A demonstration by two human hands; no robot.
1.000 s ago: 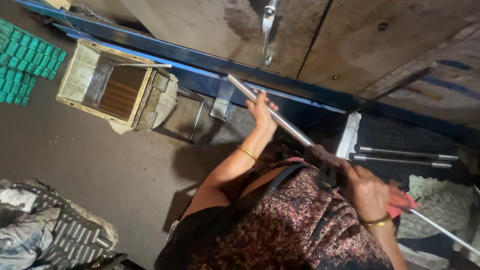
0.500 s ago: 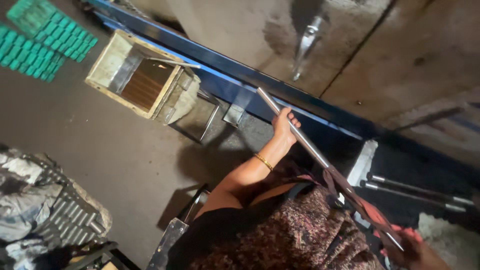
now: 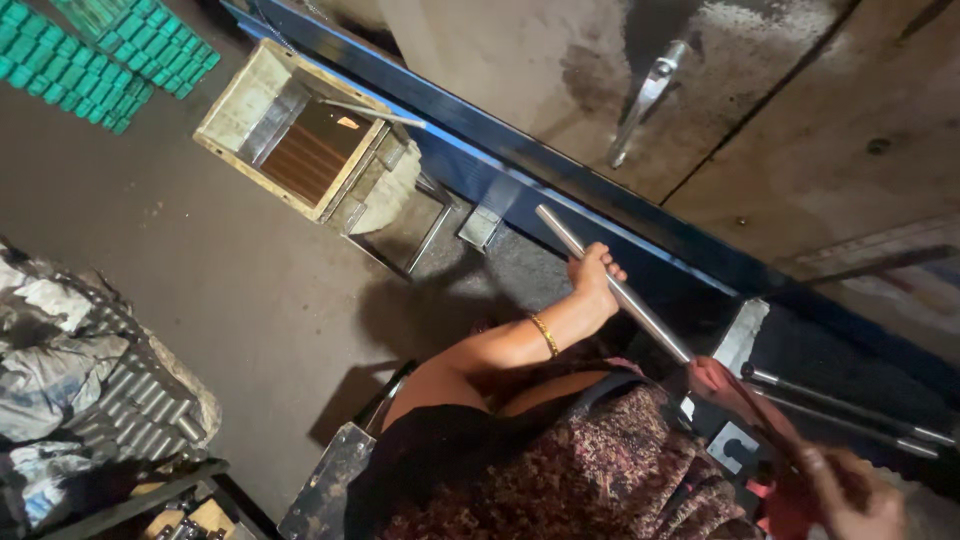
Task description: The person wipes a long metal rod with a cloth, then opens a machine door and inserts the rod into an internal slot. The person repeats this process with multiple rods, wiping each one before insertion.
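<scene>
Mid-wipe here: my left hand (image 3: 592, 278) grips the steel rod (image 3: 610, 285) tight, right hand (image 3: 850, 490) at 4 o'clock clutches the red rag (image 3: 735, 395), so next it needs steady sliding.

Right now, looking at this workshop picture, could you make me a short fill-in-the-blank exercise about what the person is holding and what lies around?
1. The left hand grips a long metal ____.
2. On that wrist sits a gold-coloured ____.
3. The right hand holds the rod through a ____ cloth.
4. The open wooden box lies on the floor beside a long ____ beam.

Missing words: rod; bangle; red; blue
</scene>
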